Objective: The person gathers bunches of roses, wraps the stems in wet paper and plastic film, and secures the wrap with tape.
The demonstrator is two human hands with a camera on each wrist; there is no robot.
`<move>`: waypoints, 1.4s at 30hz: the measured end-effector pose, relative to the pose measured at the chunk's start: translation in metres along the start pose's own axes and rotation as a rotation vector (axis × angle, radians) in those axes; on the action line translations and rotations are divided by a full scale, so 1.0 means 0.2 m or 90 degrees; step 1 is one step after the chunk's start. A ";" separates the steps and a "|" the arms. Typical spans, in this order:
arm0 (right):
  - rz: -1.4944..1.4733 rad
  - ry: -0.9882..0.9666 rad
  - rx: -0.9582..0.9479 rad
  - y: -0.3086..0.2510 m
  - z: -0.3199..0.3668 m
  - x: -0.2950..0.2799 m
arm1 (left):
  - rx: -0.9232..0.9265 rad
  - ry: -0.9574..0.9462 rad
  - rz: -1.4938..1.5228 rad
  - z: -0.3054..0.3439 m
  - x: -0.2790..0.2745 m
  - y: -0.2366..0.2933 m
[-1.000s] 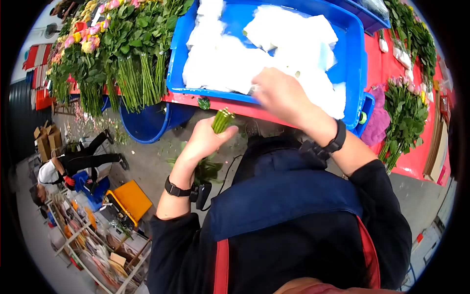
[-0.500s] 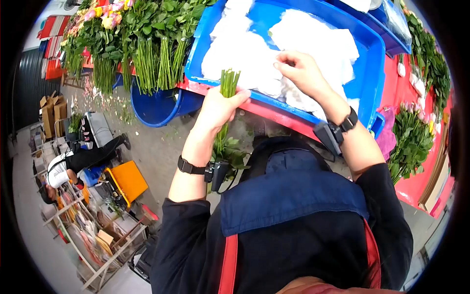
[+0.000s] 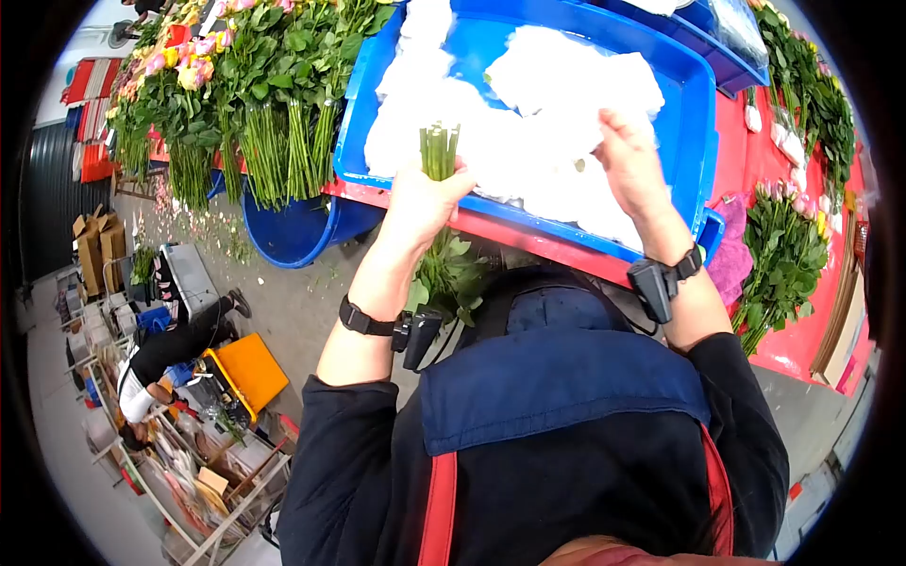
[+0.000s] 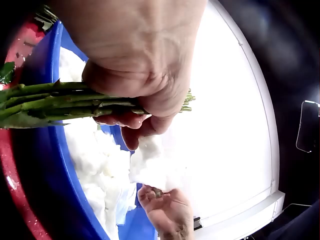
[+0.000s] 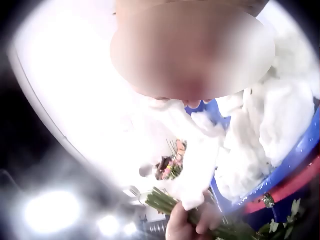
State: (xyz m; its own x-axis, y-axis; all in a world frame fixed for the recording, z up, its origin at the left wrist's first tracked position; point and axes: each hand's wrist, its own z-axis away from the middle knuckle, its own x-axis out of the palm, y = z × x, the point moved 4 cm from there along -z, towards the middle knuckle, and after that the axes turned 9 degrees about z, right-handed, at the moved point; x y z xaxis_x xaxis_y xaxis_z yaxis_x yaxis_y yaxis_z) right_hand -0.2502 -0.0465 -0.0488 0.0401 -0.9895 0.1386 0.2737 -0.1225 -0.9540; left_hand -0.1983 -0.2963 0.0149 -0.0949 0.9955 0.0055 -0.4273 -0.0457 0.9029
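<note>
while the left hand (image 3: 420,203) grips a bundle of cut green flower stems (image 3: 438,151), ends up, at the near rim of the big blue plastic tub (image 3: 696,123), the right hand (image 3: 630,160) is over it. it pinches one of the soft white sheets (image 3: 528,141) heaped there.

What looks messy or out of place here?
On the floor beside the blue tub, petals and leaf scraps lie scattered. The bunch of stems is upside down, cut ends up, gripped by the left hand; the right hand pinches white wadding.
</note>
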 end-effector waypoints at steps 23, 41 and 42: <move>0.777 0.324 -0.440 -0.42 0.28 -0.42 | -0.085 -0.186 -0.206 0.06 0.23 0.00; 0.602 0.040 -0.364 -0.35 0.46 -0.09 | -0.195 -0.316 -0.146 0.04 0.47 -0.23; 0.621 0.010 -0.425 -0.35 0.50 0.03 | -0.192 -0.320 -0.129 0.04 0.48 -0.23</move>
State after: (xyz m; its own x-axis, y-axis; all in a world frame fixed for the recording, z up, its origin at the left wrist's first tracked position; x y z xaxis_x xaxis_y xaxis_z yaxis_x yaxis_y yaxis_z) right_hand -0.1728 -0.0355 0.0454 -0.0584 -0.6873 -0.7241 -0.4228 0.6741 -0.6057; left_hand -0.1804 -0.1975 -0.0225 0.4183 0.9011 0.1139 -0.6348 0.2003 0.7463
